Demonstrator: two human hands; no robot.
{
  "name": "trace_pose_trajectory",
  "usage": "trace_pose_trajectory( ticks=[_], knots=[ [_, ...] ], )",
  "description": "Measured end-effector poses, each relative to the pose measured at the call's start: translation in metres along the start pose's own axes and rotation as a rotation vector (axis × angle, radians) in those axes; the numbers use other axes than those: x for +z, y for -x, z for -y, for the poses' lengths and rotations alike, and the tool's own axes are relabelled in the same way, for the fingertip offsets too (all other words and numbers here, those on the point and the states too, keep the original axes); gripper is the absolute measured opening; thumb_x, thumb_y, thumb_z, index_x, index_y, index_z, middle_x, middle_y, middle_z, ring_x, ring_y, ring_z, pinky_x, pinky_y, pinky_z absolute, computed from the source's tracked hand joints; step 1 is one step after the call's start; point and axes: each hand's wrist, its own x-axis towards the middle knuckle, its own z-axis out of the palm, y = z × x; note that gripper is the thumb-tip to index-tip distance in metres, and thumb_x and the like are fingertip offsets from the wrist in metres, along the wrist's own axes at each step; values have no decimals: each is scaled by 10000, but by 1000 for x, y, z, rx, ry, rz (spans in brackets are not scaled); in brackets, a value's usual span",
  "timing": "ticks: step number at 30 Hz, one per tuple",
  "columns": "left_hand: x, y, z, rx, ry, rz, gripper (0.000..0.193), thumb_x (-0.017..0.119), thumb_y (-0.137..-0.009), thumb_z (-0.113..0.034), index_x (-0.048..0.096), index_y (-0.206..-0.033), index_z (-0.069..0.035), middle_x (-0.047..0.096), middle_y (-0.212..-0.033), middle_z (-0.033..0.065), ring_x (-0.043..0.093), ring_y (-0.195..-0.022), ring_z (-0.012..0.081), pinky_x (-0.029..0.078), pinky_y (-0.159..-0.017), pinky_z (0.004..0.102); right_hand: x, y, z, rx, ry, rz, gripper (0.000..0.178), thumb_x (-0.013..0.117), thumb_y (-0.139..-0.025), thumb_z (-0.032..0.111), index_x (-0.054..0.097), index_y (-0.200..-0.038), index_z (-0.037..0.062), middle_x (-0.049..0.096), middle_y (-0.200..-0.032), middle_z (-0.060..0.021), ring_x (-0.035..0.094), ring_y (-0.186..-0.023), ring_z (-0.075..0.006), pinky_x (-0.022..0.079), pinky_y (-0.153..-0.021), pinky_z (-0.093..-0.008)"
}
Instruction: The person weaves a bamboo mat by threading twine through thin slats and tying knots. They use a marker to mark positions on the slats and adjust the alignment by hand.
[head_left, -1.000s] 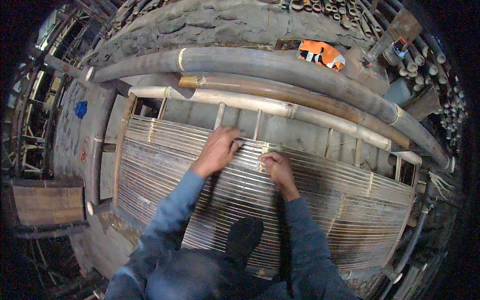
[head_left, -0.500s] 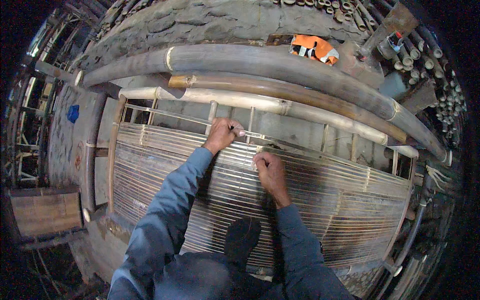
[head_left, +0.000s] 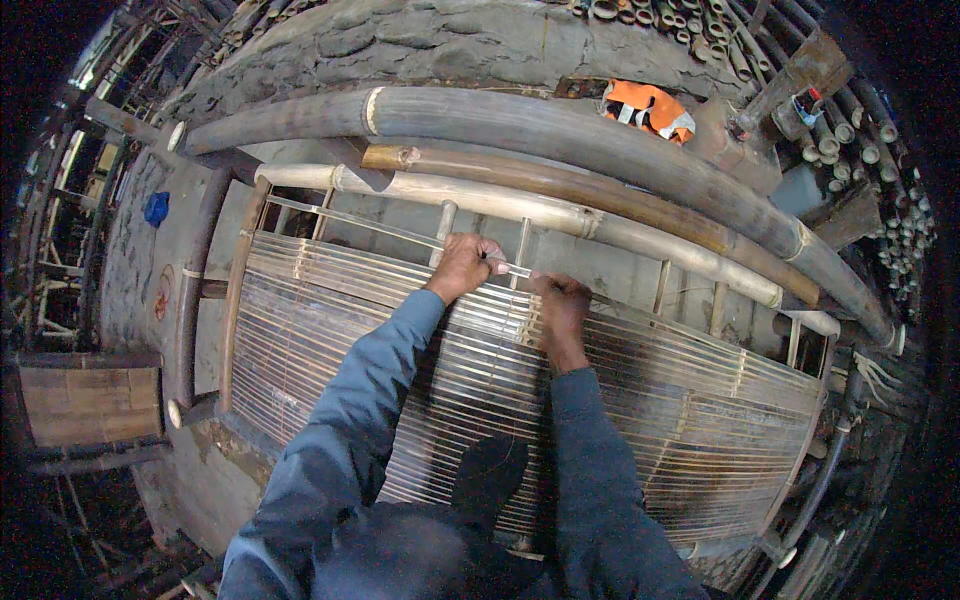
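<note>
Below me lies a bamboo panel of many thin parallel slats (head_left: 330,310), set in a frame with a pale bamboo pole (head_left: 500,202) along its far side. My left hand (head_left: 463,266) is closed, thumb and fingers pinching the long thin bamboo strip (head_left: 385,228) that runs apart from the other slats near that pole. Just to its right, my right hand (head_left: 561,312) is closed at the same strip, a short light piece of it showing between both hands. The right fingertips are partly hidden and dark. Short upright bamboo pegs (head_left: 523,240) stand behind the hands.
Thick bamboo poles (head_left: 560,125) lie beyond the frame. An orange and white bag (head_left: 650,110) rests behind them. Stacked bamboo (head_left: 850,150) fills the far right. A blue object (head_left: 156,208) lies at left, above a woven bamboo seat (head_left: 92,403). My dark foot (head_left: 492,478) rests over the slats.
My right hand has moved up and away from the slats to the strip beside my left hand. The left hand keeps its pinch. The whole view has shifted slightly.
</note>
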Motion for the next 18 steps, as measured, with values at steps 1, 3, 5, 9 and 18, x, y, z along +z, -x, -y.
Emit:
trace_pose_trajectory(
  ticks=[1,3,5,9,18],
  knots=[
    [1,0,-2,10,-18,-2,109,801,-813,-114,762,-852,-20,738,-765,123,699,-717,172,538,-690,348,-7,7,-6,165,-379,27,247,701,-884,288,719,-942,49,707,-799,-124,662,-650,-247,507,-566,-367],
    [-9,7,7,-20,33,15,119,805,-811,-120,761,-852,-16,741,-769,119,702,-724,172,543,-696,346,-29,25,4,424,-1104,238,111,696,-906,182,685,-979,99,617,-717,-4,549,-578,-137,433,-542,-268],
    [-12,14,9,-57,68,30,128,809,-808,-124,762,-854,-15,744,-774,118,706,-733,174,546,-706,342,-51,40,26,492,-1323,269,122,680,-933,209,665,-979,98,448,-652,19,449,-585,-115,363,-521,-278],
    [-13,4,-9,-68,83,50,133,811,-803,-123,765,-865,-15,747,-784,121,713,-748,180,548,-723,333,-78,34,10,94,-524,168,304,658,-948,317,702,-1039,31,667,-884,-99,614,-789,-237,494,-688,-399],
    [-9,4,1,-46,91,47,111,795,-813,-99,750,-831,1,719,-730,89,654,-696,141,527,-691,326,8,39,43,-241,609,-18,396,738,-840,406,735,-894,14,617,-1075,-231,580,-1035,-436,469,-867,-554]
  ],
)
